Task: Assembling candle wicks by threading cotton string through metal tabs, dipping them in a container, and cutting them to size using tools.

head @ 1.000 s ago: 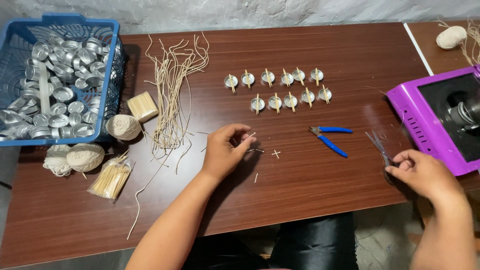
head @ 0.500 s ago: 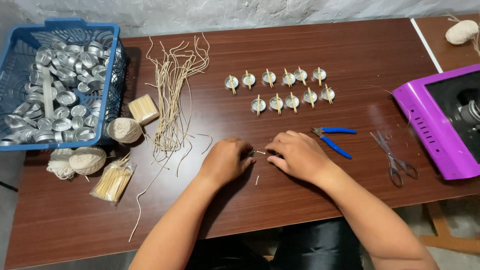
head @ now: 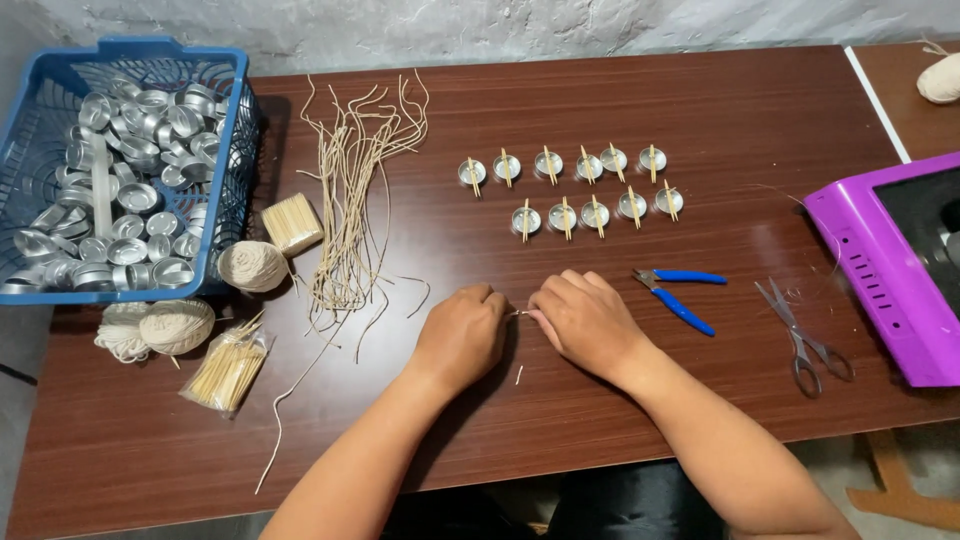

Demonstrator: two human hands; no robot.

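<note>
My left hand and my right hand meet near the middle of the brown table, fingertips pinching a small thin piece between them; it looks like a short wick piece, too small to tell exactly. A short light sliver lies on the table just below the hands. Two rows of small metal cups with sticks across them stand beyond the hands. A bundle of pale cut strings lies to the left.
Blue-handled pliers and scissors lie right of my hands. A purple machine sits at the right edge. A blue basket of empty metal cups, string balls, and stick bundles are at the left.
My right hand came from the scissors at the right edge to the centre and joined my left hand on the small piece. The scissors now lie free on the table.
</note>
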